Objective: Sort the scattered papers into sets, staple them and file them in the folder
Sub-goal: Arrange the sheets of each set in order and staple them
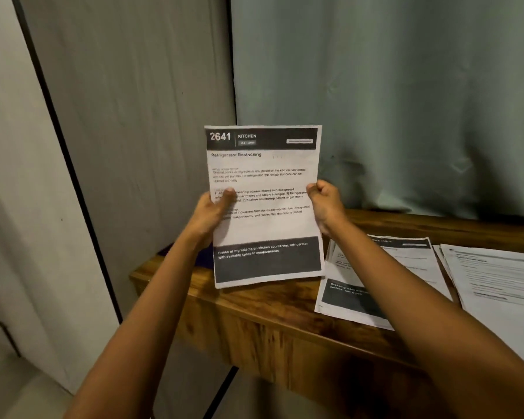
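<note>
I hold a printed sheet set [265, 231] upright above the left end of the wooden table; its black header reads "2641 KITCHEN" and its title "Refrigerator Restocking". My left hand [214, 213] grips its left edge with the thumb across the text. My right hand [324, 204] pinches the right edge with curled fingers. Another paper stack [372, 300] with a dark footer block lies flat on the table to the right, partly hidden by my right forearm. More white sheets [496, 285] lie further right. No stapler or folder can be made out.
The wooden table [254, 309] has its left corner below the held sheets. A dark purple object [204, 252] peeks out behind my left wrist. Grey-green curtains [406, 101] hang behind the table. A pale wall with a black strip [58, 125] stands at the left.
</note>
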Available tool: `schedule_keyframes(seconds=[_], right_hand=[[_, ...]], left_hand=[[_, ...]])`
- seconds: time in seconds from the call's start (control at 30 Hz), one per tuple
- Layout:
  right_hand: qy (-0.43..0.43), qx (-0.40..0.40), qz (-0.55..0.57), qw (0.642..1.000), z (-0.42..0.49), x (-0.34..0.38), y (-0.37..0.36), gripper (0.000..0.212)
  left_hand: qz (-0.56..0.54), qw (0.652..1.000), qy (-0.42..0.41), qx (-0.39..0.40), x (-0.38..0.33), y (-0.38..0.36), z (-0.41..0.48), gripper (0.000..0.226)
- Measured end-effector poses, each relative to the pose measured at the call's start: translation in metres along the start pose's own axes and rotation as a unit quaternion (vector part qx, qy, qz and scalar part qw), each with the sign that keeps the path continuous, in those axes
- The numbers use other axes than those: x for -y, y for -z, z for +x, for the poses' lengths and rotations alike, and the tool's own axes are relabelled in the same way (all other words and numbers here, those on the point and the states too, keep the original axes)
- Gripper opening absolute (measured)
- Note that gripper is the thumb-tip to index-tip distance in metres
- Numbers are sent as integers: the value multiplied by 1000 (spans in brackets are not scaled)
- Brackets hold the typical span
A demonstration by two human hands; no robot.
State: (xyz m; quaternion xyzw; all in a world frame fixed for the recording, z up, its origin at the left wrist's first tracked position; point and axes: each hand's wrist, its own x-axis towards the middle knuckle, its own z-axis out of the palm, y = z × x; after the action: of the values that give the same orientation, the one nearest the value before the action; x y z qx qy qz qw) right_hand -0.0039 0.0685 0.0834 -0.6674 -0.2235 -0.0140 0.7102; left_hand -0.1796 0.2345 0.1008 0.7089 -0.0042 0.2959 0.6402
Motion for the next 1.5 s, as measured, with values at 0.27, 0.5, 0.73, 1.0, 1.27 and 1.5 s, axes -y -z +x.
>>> schedule_keyframes(seconds=[0.27, 0.5, 0.73, 1.0, 1.27, 1.5], right_hand=[[-103, -66, 52, 991, -11, 2, -4, 19], [-118, 26, -162, 979, -27, -22, -3, 31], [-112, 1, -360, 926, -41, -41, -8, 30], [-126, -9, -418, 900, -46, -64, -8, 35], [-131, -28, -409, 902, -50, -65, -9, 52], [-119, -33, -413, 902, -54, -58, -3, 47]], left_hand=[[115, 986, 120, 26, 63, 17, -32, 19], [193, 956, 217, 41, 65, 30, -18, 19], [469, 872, 133, -39, 74, 19, -1, 25], [552, 828, 49, -78, 94, 4, -14, 25], [542, 833, 72, -87, 107, -3, -19, 30], [531, 834, 89, -118, 106, -4, -19, 34]])
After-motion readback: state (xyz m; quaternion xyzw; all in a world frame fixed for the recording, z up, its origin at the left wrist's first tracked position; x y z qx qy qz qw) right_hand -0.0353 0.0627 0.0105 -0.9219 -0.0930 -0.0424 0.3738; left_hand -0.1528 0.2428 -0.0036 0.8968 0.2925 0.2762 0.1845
